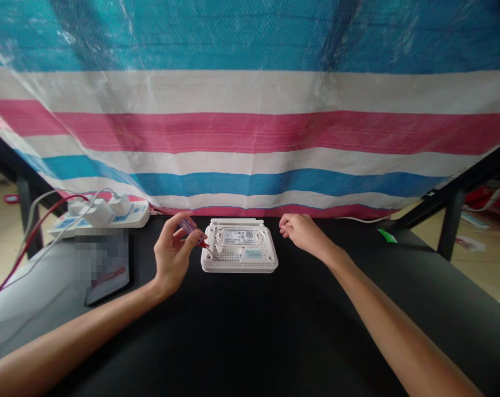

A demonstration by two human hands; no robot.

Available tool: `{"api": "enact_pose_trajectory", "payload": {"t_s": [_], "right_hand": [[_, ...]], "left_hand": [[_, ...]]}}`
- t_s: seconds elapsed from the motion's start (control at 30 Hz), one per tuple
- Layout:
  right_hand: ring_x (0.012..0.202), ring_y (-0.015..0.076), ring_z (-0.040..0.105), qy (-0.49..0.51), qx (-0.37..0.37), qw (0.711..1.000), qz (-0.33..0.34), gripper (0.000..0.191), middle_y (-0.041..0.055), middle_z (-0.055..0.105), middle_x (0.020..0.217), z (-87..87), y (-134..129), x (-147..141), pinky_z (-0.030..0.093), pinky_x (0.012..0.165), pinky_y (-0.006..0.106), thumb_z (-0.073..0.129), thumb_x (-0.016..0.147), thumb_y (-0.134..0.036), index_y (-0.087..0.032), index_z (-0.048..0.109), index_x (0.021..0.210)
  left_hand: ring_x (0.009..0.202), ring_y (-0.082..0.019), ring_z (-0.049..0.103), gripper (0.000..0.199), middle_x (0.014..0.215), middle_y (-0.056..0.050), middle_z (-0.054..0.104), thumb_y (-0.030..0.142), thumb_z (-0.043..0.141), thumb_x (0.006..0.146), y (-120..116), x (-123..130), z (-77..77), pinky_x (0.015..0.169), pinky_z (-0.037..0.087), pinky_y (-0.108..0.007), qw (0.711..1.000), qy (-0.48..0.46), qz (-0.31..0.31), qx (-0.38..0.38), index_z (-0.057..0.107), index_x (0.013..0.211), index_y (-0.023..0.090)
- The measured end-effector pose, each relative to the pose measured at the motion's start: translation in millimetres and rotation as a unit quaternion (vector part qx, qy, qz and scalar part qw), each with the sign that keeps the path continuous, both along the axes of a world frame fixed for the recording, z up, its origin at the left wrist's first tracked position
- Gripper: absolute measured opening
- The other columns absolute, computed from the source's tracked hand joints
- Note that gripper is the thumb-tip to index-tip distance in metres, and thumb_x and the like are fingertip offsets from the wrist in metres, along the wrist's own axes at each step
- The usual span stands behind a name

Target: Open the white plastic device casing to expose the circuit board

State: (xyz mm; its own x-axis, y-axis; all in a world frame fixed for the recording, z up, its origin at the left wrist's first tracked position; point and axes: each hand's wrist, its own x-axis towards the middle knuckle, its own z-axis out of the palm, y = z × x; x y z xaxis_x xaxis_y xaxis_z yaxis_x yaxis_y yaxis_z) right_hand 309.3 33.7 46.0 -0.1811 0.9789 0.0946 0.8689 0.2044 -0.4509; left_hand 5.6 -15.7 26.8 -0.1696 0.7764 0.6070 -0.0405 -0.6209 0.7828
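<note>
A white router (239,264) lies with its labelled, vented underside up and its white antennas folded along the far edge. My left hand (173,253) is closed around a screwdriver (191,226) with a purplish, see-through handle and a red collar. The thin shaft slants down to the router's left part, its tip over or on the vent holes. Just right of the router, apart from it, my right hand (301,232) hovers with curled fingers. Whatever those fingers may hold is too small or hidden to make out.
On the left stands a white power strip (140,214) with chargers and red and white cables. A dark tablet-like device (109,284), partly blurred, lies in front of it. A small green item (387,236) sits right on the black table (250,336). A striped sheet (250,132) hangs behind.
</note>
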Motion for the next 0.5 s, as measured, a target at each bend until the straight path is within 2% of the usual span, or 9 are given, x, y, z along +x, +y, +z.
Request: {"api": "enact_pose_trajectory", "payload": {"t_s": [0.17, 0.33, 0.5], "right_hand": [[0.069, 0.0172, 0.064, -0.063, 0.003, 0.997, 0.049, 0.012, 0.0038, 0.070, 0.073, -7.6, -0.2, -1.1, 0.041, 0.063, 0.026, 0.064, 0.079, -0.012, -0.018, 0.065, 0.070], [0.060, 0.0155, 0.063, -0.041, -0.066, 0.995, 0.064, 0.016, 0.0013, 0.067, 0.061, -8.3, -2.5, -4.2, 0.039, 0.056, 0.023, 0.063, 0.075, -0.007, -0.019, 0.066, 0.065], [0.060, 0.0157, 0.064, -0.075, -0.069, 0.993, 0.065, 0.021, 0.0017, 0.068, 0.061, -7.3, -5.9, -8.2, 0.039, 0.056, 0.024, 0.059, 0.073, -0.002, -0.019, 0.065, 0.063]], "left_hand": [[0.068, -0.012, 0.072, 0.032, 0.088, 0.003, 0.060, 0.015, 0.069, 0.083, 1.9, -1.2, -2.7, 0.056, 0.064, -0.022, 1.000, 0.006, -0.003, -0.005, 0.059, 0.114, 0.021], [0.067, -0.011, 0.071, 0.032, 0.087, 0.004, 0.060, 0.015, 0.068, 0.084, 2.4, -1.5, -2.5, 0.056, 0.064, -0.021, 1.000, 0.015, 0.002, 0.001, 0.058, 0.114, 0.021], [0.067, -0.012, 0.071, 0.031, 0.087, 0.003, 0.060, 0.015, 0.069, 0.084, 2.2, -1.7, -1.9, 0.057, 0.064, -0.022, 1.000, 0.018, 0.008, 0.000, 0.058, 0.113, 0.020]]}}
